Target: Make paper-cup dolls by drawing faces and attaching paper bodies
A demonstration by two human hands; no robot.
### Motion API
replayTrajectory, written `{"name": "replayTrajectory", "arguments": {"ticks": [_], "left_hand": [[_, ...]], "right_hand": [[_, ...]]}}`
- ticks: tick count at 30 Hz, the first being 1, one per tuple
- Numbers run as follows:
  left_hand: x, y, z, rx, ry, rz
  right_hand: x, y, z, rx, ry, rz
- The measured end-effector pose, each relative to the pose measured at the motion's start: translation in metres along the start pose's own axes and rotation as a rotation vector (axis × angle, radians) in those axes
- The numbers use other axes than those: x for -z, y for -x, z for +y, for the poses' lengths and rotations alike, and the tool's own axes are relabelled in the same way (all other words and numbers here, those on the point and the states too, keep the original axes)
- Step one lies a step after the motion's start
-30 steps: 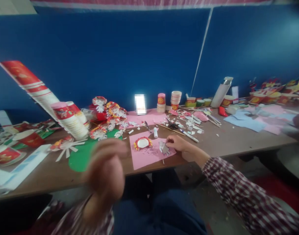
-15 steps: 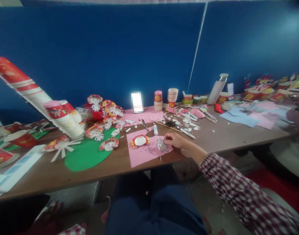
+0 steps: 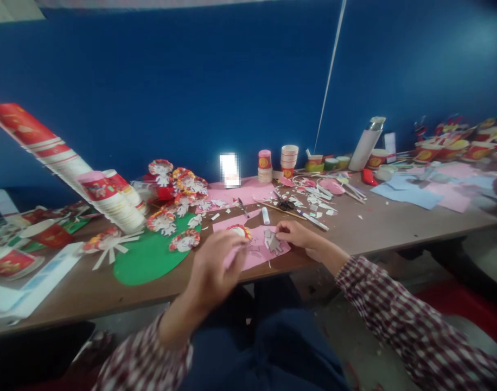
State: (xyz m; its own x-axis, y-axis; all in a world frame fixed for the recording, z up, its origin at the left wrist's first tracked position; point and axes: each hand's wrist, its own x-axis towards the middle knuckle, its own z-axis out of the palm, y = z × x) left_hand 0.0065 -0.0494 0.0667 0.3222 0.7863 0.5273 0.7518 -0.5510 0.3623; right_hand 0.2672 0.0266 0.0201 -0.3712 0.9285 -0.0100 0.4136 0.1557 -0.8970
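My right hand (image 3: 294, 234) pinches the edge of a grey paper cutout (image 3: 272, 243), figure-shaped with small limbs, over a pink sheet (image 3: 259, 260). Raised in front of that sheet is my left hand (image 3: 218, 263), a little blurred, thumb apart from the fingers and nothing in it. Behind its fingertips a round ring with a red and yellow rim (image 3: 240, 230) is partly covered. A white glue stick (image 3: 265, 215) stands just beyond the sheet.
On the left, a green paper shape (image 3: 151, 263) carries several frilled paper figures (image 3: 185, 241). Stacked paper cups (image 3: 114, 201) lean behind it. Paper scraps, a pen (image 3: 313, 220) and black-handled scissors (image 3: 286, 204) lie beyond my right hand. A white bottle (image 3: 366, 146) stands farther right.
My left hand has come into view from below and now hovers over the near left part of the pink sheet. The right hand keeps its pinch on the grey cutout.
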Motion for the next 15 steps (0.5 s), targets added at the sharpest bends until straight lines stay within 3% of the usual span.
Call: {"name": "replayTrajectory", "arguments": {"ticks": [4, 8, 12, 15], "left_hand": [[-0.014, -0.028, -0.037, 0.267, -0.143, -0.191], [-0.03, -0.056, -0.068, 0.344, -0.083, -0.349], [-0.037, -0.065, -0.074, 0.345, 0.084, -0.493], [-0.034, -0.065, -0.072, 0.361, 0.224, -0.497]], "right_hand": [[0.001, 0.002, 0.0, 0.005, -0.04, -0.007], [0.001, 0.0, 0.005, 0.006, -0.078, -0.006], [0.0, -0.004, 0.012, -0.015, -0.119, -0.012], [0.001, -0.004, 0.014, -0.028, -0.171, -0.03]]}}
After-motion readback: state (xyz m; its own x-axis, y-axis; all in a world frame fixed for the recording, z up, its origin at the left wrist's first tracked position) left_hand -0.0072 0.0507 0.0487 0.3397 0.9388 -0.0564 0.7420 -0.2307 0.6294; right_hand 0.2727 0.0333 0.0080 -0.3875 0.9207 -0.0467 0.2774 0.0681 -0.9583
